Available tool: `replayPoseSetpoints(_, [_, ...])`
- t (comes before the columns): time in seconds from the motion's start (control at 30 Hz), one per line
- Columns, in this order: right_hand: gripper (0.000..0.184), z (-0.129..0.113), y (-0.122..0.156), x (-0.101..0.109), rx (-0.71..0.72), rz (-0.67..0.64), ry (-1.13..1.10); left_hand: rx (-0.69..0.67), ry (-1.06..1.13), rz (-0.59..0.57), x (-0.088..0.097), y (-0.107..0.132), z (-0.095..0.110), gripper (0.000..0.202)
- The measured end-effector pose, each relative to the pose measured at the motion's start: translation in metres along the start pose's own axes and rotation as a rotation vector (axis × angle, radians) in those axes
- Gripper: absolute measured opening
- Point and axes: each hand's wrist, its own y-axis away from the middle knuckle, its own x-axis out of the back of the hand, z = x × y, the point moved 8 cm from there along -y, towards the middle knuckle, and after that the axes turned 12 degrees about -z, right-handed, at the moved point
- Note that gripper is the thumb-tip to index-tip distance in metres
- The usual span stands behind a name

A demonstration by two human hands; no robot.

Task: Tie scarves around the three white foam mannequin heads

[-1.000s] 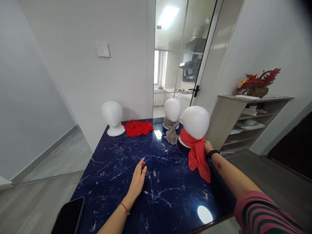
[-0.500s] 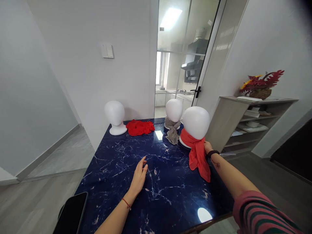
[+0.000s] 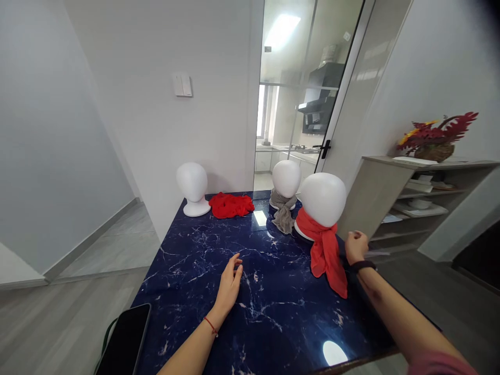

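My left hand hovers over or rests on the front middle of the table, fingers apart and holding nothing. My right hand is just right of the red scarf, apart from it, its fingers curled in with nothing seen in them. That scarf is wrapped and knotted round the neck of a white mannequin head, its ends hanging onto the table. Behind stands a second white head with a grey scarf tied round its neck. A third white head on the left has a bare neck.
A bright red crumpled cloth lies beside the left head. The dark blue marbled table stands against the wall and a glass door. A phone lies at its front left corner. To the right is a shelf unit with a flower basket.
My right hand has come away from the red scarf and moved right, its fingers curled. My left hand has barely moved. The view has shifted a little to the left.
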Motion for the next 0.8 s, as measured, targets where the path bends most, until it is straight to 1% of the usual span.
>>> replayPoseSetpoints(0.03, [0.041,-0.006,0.012,0.005,0.054,0.034,0.012,-0.001,0.028,0.027,0.002,-0.002,-0.003,0.037])
replayPoseSetpoints(0.07, [0.041,-0.016,0.026,0.005,0.137,0.035,0.019,0.007,0.066,0.062,0.004,-0.004,-0.007,0.034])
replayPoseSetpoints(0.1, [0.039,-0.028,0.042,-0.002,0.241,-0.020,0.017,0.029,0.119,0.108,0.007,-0.006,-0.012,0.030])
replayPoseSetpoints(0.13, [0.036,-0.041,0.061,-0.016,0.353,-0.135,0.006,0.074,0.199,0.165,0.011,-0.009,-0.020,0.026])
replayPoseSetpoints(0.17, [0.032,-0.054,0.080,-0.037,0.443,-0.307,-0.017,0.137,0.293,0.224,0.014,-0.010,-0.029,0.023])
replayPoseSetpoints(0.23, [0.026,-0.074,0.121,-0.087,0.534,-0.676,-0.083,0.269,0.468,0.320,0.019,-0.014,-0.046,0.018])
replayPoseSetpoints(0.27, [0.025,-0.083,0.139,-0.113,0.556,-0.814,-0.113,0.321,0.528,0.349,0.020,-0.015,-0.052,0.017])
replayPoseSetpoints(0.3, [0.025,-0.091,0.153,-0.138,0.581,-0.909,-0.132,0.355,0.563,0.367,0.022,-0.018,-0.056,0.015])
replayPoseSetpoints(0.33, [0.027,-0.099,0.163,-0.163,0.613,-0.967,-0.130,0.374,0.575,0.377,0.024,-0.020,-0.058,0.014])
replayPoseSetpoints(0.4, [0.036,-0.115,0.175,-0.217,0.701,-1.013,-0.048,0.392,0.572,0.396,0.032,-0.027,-0.062,0.014])
replayPoseSetpoints(0.47, [0.048,-0.128,0.178,-0.272,0.756,-1.005,0.109,0.403,0.549,0.428,0.043,-0.035,-0.067,0.014])
replayPoseSetpoints(0.53, [0.058,-0.139,0.176,-0.324,0.758,-0.994,0.226,0.406,0.494,0.470,0.058,-0.045,-0.073,0.014])
replayPoseSetpoints(0.6, [0.066,-0.151,0.174,-0.366,0.748,-0.998,0.282,0.398,0.409,0.523,0.078,-0.057,-0.078,0.017])
replayPoseSetpoints(0.67, [0.070,-0.160,0.173,-0.396,0.745,-1.010,0.326,0.383,0.299,0.581,0.102,-0.071,-0.083,0.021])
replayPoseSetpoints(0.7, [0.071,-0.163,0.172,-0.406,0.745,-1.014,0.354,0.373,0.238,0.607,0.115,-0.079,-0.084,0.023])
replayPoseSetpoints(0.73, [0.070,-0.165,0.171,-0.412,0.750,-1.018,0.384,0.361,0.175,0.630,0.127,-0.087,-0.085,0.025])
replayPoseSetpoints(0.8, [0.063,-0.164,0.168,-0.414,0.769,-1.031,0.449,0.331,0.049,0.659,0.152,-0.105,-0.086,0.031])
